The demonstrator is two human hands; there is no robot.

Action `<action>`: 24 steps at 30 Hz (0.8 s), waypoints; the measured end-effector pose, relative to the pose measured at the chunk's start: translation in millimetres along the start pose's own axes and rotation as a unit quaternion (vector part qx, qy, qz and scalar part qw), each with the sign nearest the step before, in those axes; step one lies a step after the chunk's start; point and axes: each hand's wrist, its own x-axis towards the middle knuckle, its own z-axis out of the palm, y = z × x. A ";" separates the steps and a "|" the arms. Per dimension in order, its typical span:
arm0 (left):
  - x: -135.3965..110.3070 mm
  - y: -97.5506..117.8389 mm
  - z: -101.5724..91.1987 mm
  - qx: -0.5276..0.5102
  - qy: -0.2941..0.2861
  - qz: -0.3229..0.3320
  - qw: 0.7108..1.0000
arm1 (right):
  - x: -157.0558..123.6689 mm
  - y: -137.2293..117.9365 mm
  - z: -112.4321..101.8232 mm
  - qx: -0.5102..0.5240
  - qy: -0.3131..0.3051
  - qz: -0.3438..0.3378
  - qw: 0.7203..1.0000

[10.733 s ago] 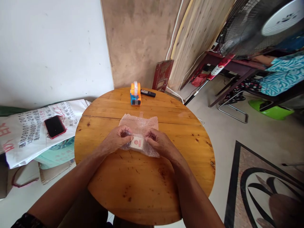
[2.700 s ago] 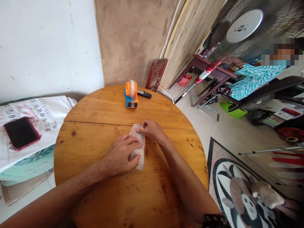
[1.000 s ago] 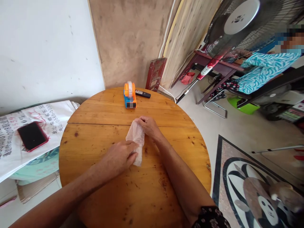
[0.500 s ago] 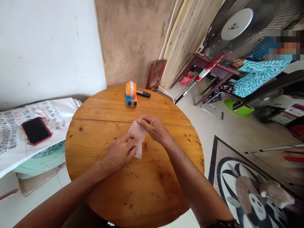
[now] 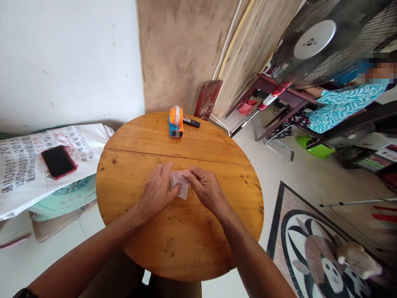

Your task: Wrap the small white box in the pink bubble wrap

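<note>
A small translucent piece of what looks like bubble wrap lies on the round wooden table, between my two hands. My left hand grips its left side, the thumb pressing on the near part and the fingers pointing away from me. At the upper right edge, my right hand pinches the piece between thumb and curled fingers. Farther back on the table stands an orange and blue tape dispenser with a roll of clear tape. A slim black device lies just behind it, partly hidden.
On the left, a phone with a red edge rests on a white printed sack. A wooden chair back stands behind the table. To the right are a standing fan, a seated person and a panda-patterned floor.
The piece now appears shorter, as if folded over. My left hand has moved up along its left side, and my right hand has come down slightly. The camera view has shifted a little.
</note>
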 end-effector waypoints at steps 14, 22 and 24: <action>4.6 -6.7 -16.5 -0.107 -0.132 0.064 0.983 | -42.8 10.7 29.3 0.013 0.080 -0.013 0.997; -3.8 -29.8 -22.9 -0.044 -0.166 0.192 0.966 | -54.1 22.9 42.2 -0.024 0.105 -0.138 0.985; -2.2 -31.8 -15.0 -0.040 -0.158 0.205 0.965 | -55.3 25.1 43.9 -0.022 0.111 -0.138 0.984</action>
